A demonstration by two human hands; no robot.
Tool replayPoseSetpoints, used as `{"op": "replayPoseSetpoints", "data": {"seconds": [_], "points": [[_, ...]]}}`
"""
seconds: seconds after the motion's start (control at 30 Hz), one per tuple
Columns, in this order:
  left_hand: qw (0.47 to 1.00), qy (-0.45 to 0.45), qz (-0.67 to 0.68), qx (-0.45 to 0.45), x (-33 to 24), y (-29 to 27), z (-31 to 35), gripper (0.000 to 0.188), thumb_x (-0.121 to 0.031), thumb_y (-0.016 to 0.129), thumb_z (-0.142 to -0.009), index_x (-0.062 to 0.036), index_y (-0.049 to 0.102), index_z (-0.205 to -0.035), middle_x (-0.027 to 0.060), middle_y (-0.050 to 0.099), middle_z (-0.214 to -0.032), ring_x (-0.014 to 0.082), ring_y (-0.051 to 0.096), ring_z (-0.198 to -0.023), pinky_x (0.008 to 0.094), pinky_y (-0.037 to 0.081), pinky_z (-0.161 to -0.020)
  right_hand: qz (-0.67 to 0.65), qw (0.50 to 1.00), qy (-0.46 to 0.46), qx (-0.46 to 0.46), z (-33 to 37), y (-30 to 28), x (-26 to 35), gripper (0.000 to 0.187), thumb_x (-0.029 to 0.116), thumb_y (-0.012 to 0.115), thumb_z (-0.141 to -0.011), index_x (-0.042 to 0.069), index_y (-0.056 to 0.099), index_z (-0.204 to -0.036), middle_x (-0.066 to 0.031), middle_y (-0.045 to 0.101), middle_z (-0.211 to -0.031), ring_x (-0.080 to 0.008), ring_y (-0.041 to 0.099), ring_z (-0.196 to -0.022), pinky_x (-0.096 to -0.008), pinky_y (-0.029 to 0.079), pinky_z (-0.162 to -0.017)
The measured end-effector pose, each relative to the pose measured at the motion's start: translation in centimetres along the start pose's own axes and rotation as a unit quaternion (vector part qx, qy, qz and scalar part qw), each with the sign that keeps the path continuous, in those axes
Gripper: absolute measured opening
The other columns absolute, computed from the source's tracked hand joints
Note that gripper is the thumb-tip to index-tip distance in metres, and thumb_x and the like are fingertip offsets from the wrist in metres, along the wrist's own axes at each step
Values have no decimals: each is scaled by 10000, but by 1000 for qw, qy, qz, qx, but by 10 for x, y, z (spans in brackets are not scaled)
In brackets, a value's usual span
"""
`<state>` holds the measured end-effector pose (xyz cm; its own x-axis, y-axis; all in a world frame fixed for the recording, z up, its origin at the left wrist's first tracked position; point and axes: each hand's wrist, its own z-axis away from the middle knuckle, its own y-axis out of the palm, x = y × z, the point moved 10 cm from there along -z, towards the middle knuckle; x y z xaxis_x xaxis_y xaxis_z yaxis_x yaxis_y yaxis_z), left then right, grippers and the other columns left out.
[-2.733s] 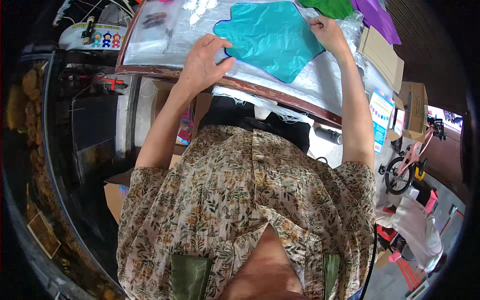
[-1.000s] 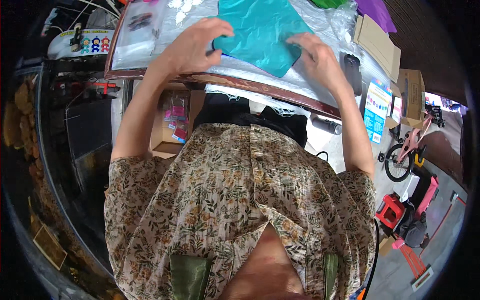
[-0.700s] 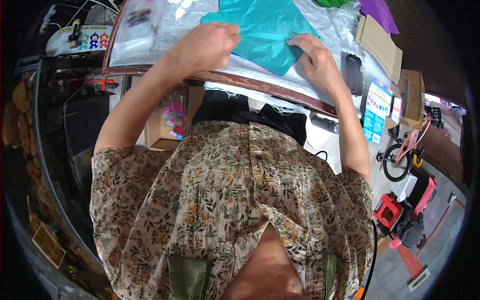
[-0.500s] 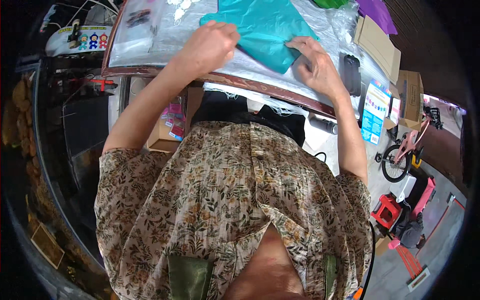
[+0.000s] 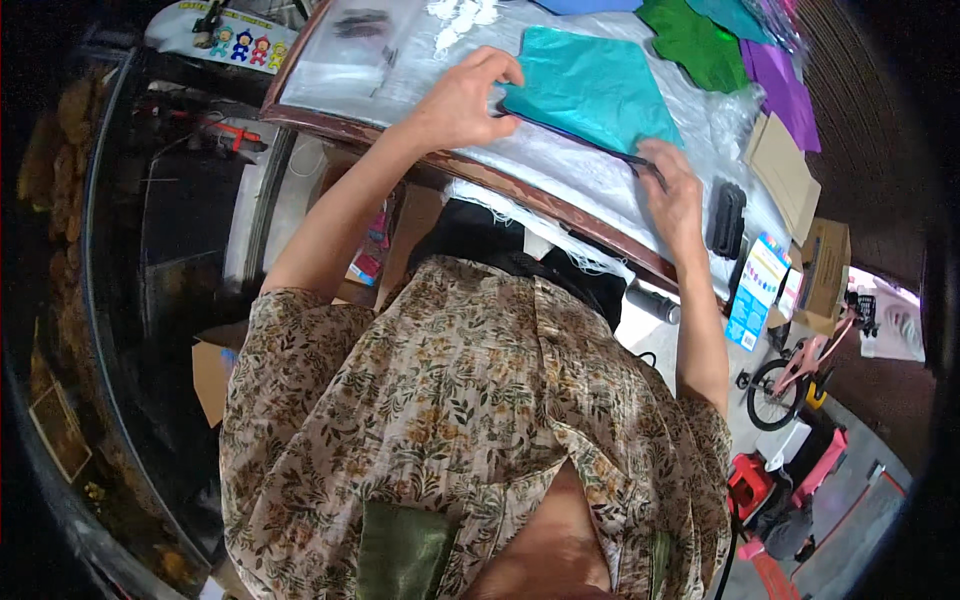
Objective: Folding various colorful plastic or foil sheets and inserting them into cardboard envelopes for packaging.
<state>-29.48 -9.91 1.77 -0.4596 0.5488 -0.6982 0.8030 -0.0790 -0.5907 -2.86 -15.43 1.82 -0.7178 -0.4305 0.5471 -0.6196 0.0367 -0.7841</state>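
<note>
A thin, crinkled teal sheet (image 5: 590, 90) lies on the plastic-covered table in front of me, with a straight dark strip along its near edge. At the sheet's left corner, my left hand (image 5: 465, 105) is curled, thumb near the strip's end and fingers bent over the sheet's side. My right hand (image 5: 675, 190) pinches the strip and sheet edge at the right corner, its fingers bent toward the thumb. Part of each grip is hidden by the hands themselves.
Clear plastic bags (image 5: 340, 60) and a white lacy piece (image 5: 462, 20) lie at the left back. Green (image 5: 695, 45) and purple sheets (image 5: 782, 90), tan cardboard pieces (image 5: 785, 175) and a black case (image 5: 727, 220) are on the right. The brown table edge (image 5: 540, 195) runs before me.
The teal sheet's near point no longer hangs toward me; its near side is now a straight edge with a dark strip. My hands have moved to its two corners, and the view has shifted.
</note>
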Motion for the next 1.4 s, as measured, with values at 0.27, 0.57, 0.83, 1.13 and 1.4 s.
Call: {"op": "replayPoseSetpoints", "data": {"seconds": [0.27, 0.57, 0.83, 1.13, 1.4], "points": [[999, 32, -31, -1, -5, 1, 4, 248, -176, 801, -796, -24, 665, -938, 134, 648, -1133, 322, 651, -1032, 398, 537, -850, -38, 998, 41, -14, -2, -1, -6, 129, 52, 724, -898, -21, 697, -1002, -159, 682, -1160, -270, 669, -1054, -327, 527, -893], [999, -3, -35, -30, 9, 5, -2, 203, -142, 777, -830, 25, 662, -812, 153, 680, -1115, 329, 679, -940, 390, 541, -821, -92, 988, 110, -65, -4, 3, -26, 125, 65, 736, -898, -38, 665, -908, -158, 646, -1114, -228, 639, -898, -305, 520, -745], [994, -84, -55, -50, 14, 7, -1, 221, -137, 780, -854, 10, 641, -766, 143, 691, -1109, 292, 684, -898, 368, 546, -744, 23, 991, 28, -126, -13, -2, -8, 188, 40, 738, -872, -38, 585, -795, -183, 628, -985, -315, 610, -860, -380, 494, -745], [988, -49, -89, -114, 0, 4, -3, 248, -90, 795, -801, 30, 611, -686, 173, 676, -1024, 356, 656, -899, 418, 527, -772, 5, 989, 47, -137, -9, -7, -6, 215, 43, 762, -847, -29, 573, -774, -190, 620, -933, -345, 609, -868, -403, 488, -766], [988, -39, -86, -119, 1, 2, -2, 212, -72, 804, -779, 38, 627, -739, 164, 657, -966, 356, 645, -853, 424, 520, -767, 103, 986, 109, -74, -10, -3, -3, 205, 121, 786, -838, 9, 625, -895, -201, 632, -1083, -354, 617, -964, -433, 485, -817]]}}
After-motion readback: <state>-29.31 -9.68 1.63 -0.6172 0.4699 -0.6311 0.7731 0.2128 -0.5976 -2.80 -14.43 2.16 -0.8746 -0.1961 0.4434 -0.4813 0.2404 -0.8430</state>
